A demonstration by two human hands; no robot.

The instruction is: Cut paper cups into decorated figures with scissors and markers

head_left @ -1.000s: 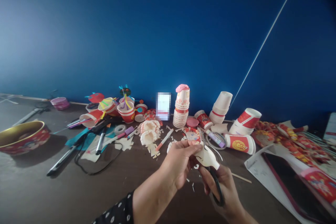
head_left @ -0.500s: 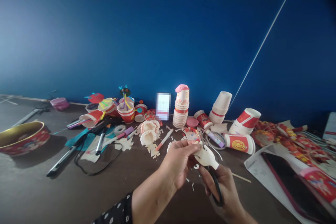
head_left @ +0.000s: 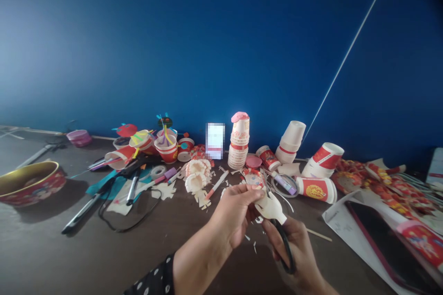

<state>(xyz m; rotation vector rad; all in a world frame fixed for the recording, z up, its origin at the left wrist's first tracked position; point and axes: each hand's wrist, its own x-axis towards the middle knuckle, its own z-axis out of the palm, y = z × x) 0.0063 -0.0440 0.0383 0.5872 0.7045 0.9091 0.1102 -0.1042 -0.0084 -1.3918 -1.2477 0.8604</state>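
My left hand (head_left: 235,214) pinches a white paper cup piece (head_left: 272,207), which is cut to a rounded shape with a red-printed part at its top. My right hand (head_left: 294,251) grips black-handled scissors (head_left: 285,245) by the loops. Their blades run up behind the paper and are mostly hidden, so I cannot tell how far they reach into it. Small white paper scraps (head_left: 251,239) lie on the dark table (head_left: 138,249) below my hands.
Red-and-white paper cups (head_left: 239,140) stand stacked behind my hands. Cut paper pieces (head_left: 196,177), marker pens, tape and a gold-rimmed red bowl (head_left: 31,183) lie to the left. Printed red paper (head_left: 420,239) and a dark tablet or folder sit right, against a blue wall.
My hands, the paper piece and the scissors have barely moved. The whole view has shifted very slightly.
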